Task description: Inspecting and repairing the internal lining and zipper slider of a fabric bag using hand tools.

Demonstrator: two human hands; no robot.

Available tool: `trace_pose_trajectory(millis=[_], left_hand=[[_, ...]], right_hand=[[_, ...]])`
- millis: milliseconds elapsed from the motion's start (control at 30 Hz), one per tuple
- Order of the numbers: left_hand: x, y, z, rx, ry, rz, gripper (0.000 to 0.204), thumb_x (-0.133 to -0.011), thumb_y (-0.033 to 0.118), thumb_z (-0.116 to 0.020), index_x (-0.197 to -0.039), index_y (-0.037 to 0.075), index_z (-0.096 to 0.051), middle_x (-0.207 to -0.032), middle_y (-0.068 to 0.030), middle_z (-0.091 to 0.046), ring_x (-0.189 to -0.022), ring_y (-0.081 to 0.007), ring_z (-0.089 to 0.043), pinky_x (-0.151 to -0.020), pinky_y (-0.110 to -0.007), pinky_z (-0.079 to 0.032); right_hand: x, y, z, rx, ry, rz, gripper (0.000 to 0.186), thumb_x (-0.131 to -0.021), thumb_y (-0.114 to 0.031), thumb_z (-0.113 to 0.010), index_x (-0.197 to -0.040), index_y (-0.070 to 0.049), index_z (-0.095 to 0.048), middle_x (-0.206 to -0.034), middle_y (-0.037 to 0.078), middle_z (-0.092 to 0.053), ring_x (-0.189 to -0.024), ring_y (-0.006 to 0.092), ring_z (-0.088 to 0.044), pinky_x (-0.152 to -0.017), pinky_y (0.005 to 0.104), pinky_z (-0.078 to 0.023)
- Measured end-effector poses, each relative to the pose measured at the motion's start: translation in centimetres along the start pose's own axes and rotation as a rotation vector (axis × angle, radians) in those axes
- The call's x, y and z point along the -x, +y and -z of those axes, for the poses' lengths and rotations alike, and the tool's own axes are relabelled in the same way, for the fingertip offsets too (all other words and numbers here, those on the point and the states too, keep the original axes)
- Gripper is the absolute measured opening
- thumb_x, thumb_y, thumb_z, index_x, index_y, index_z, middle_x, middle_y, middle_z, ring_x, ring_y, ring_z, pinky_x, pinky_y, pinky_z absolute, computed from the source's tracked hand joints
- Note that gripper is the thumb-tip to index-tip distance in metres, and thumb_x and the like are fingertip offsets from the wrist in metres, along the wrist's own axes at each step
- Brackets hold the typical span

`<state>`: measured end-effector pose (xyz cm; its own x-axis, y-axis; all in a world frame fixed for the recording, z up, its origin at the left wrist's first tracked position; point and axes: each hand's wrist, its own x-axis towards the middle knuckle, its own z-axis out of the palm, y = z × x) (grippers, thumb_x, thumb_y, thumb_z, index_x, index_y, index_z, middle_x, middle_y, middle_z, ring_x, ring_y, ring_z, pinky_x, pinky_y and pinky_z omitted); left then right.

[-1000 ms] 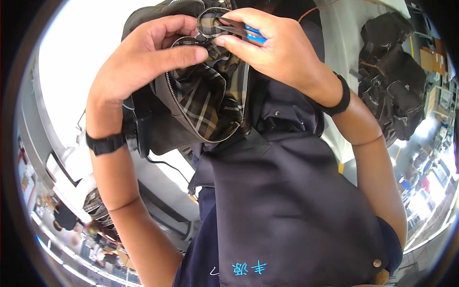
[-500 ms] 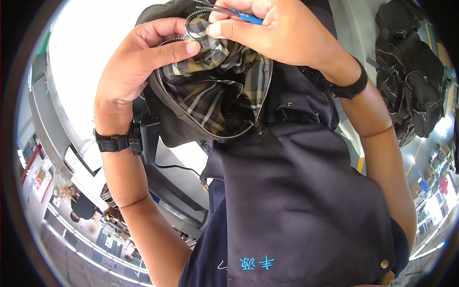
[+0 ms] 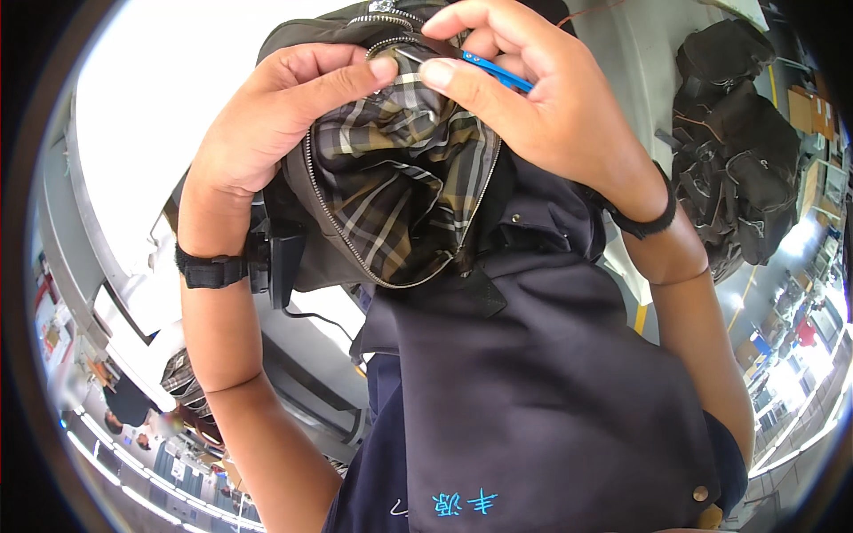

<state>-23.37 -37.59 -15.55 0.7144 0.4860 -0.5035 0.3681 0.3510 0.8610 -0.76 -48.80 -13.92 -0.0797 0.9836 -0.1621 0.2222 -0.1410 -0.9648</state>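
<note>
My left hand point(image 3: 293, 102) pinches the lining at the zippered edge of a dark fabric bag point(image 3: 329, 271), near the top of its opening. The bag lies open, showing plaid lining point(image 3: 391, 195) in black, olive and white, bordered by a metal zipper. In my right hand point(image 3: 533, 107) are small blue-handled snips point(image 3: 498, 71), their blades at the upper lining beside my left thumb, tips partly hidden. A dark apron point(image 3: 524, 373) covers my lap below the bag.
A bright white work surface point(image 3: 133, 98) lies left and behind. A pile of black bags point(image 3: 733, 160) sits at the right, with cardboard boxes point(image 3: 809, 111) beyond. Other people point(image 3: 124, 404) appear small at the lower left.
Since half a second ago my right hand and snips have moved slightly down and right, the blades now lower against the lining. My left hand has shifted right, still pinching it.
</note>
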Motion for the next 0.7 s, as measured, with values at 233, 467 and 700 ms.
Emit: trace_pose_trajectory(millis=[233, 467, 700], left_hand=[[0.0, -0.4, 1.1, 0.177, -0.02, 0.077, 0.028, -0.098, 0.028, -0.072, -0.105, 0.002, -0.078, -0.099, -0.0005, -0.076, -0.089, -0.0059, -0.068, -0.082, -0.022, -0.053], [-0.1, -0.1, 0.4, 0.177, 0.007, 0.06, 0.026, -0.102, 0.025, -0.067, -0.102, 0.001, -0.077, -0.093, -0.0021, -0.076, -0.076, -0.0056, -0.068, -0.071, -0.021, -0.054], [-0.8, -0.2, 1.9, 0.16, -0.082, 0.061, 0.029, -0.099, 0.027, -0.07, -0.105, -0.001, -0.077, -0.097, -0.0046, -0.077, -0.082, -0.0076, -0.07, -0.077, -0.023, -0.056]], right_hand=[[0.2, -0.2, 1.0, 0.655, 0.053, 0.495, 0.028, -0.089, -0.016, -0.074, -0.114, -0.004, -0.07, -0.084, 0.005, -0.063, -0.072, 0.0232, -0.064, -0.064, 0.0352, -0.049], [-0.9, -0.1, 1.0, 0.83, 0.039, 0.638, 0.024, -0.089, -0.023, -0.073, -0.111, -0.015, -0.07, -0.086, 0.001, -0.061, -0.071, 0.0244, -0.064, -0.062, 0.0367, -0.051], [-2.9, -1.3, 0.2, 0.935, -0.049, 0.75, 0.031, -0.083, -0.013, -0.08, -0.114, -0.01, -0.072, -0.084, 0.003, -0.063, -0.068, 0.0215, -0.061, -0.06, 0.0345, -0.047]])
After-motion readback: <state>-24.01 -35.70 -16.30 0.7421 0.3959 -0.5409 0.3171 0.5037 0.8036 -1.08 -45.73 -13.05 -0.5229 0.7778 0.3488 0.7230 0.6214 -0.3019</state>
